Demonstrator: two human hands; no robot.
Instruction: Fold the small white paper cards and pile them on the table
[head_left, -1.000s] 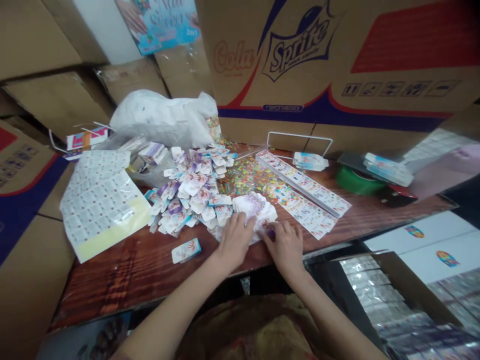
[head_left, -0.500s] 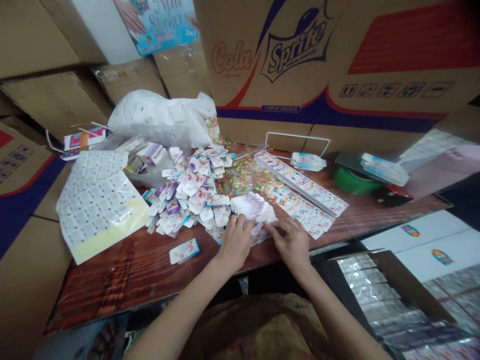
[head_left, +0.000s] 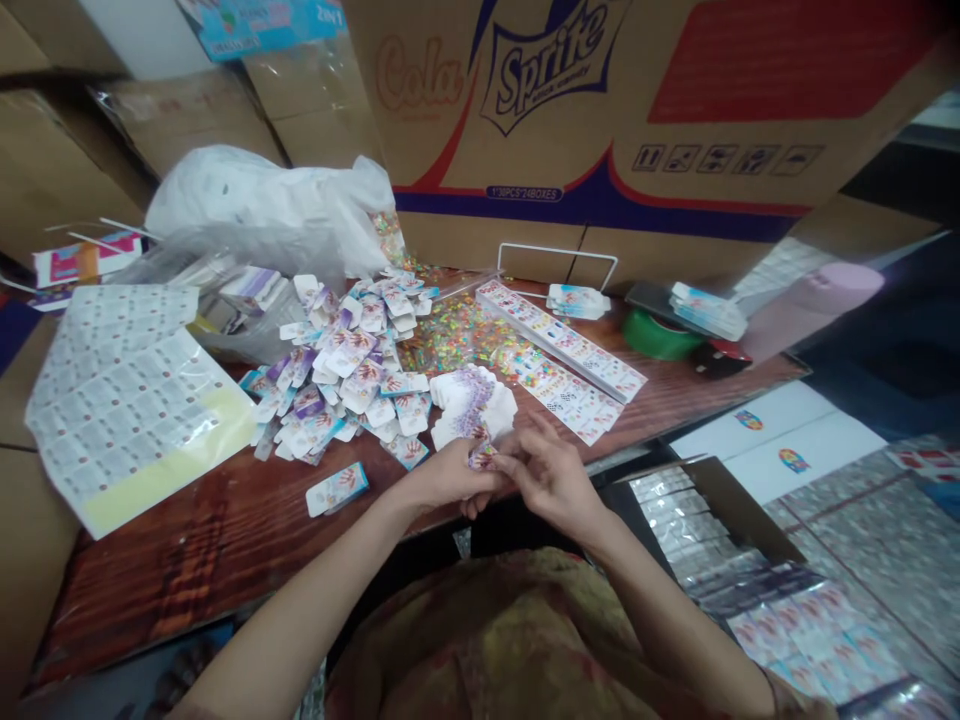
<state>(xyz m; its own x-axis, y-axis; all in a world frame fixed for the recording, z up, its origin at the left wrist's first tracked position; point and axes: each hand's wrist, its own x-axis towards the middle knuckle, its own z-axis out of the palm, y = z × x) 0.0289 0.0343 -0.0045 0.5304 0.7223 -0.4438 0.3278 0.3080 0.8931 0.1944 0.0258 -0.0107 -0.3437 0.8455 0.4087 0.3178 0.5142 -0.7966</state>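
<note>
My left hand (head_left: pixel 450 475) is closed around a small printed carton (head_left: pixel 481 456) with purple and orange on it, held at the table's front edge. Close against it, my right hand (head_left: pixel 553 478) has thumb and fingers pinched at the carton's right side; what its fingertips hold is hidden. Just beyond lies a fanned stack of white-and-purple flat cartons (head_left: pixel 472 400). To the left is a heap of small printed cartons (head_left: pixel 352 370), some blue and some purple. One blue-and-white carton (head_left: pixel 336 488) lies apart near the front edge.
Tiny colourful pieces (head_left: pixel 457 335) lie spread behind the stack. Sticker strips (head_left: pixel 562 345) lie to the right, near green tape (head_left: pixel 660 335) and a pink bottle (head_left: pixel 810 305). Printed label sheets (head_left: pixel 142 410) are at left. A large cardboard box (head_left: pixel 600 220) stands behind; an open carton of packs (head_left: pixel 690 530) sits at lower right.
My hands have come together and drawn back from the white-and-purple stack, lifting a small carton towards me. The camera view has shifted to the right and down.
</note>
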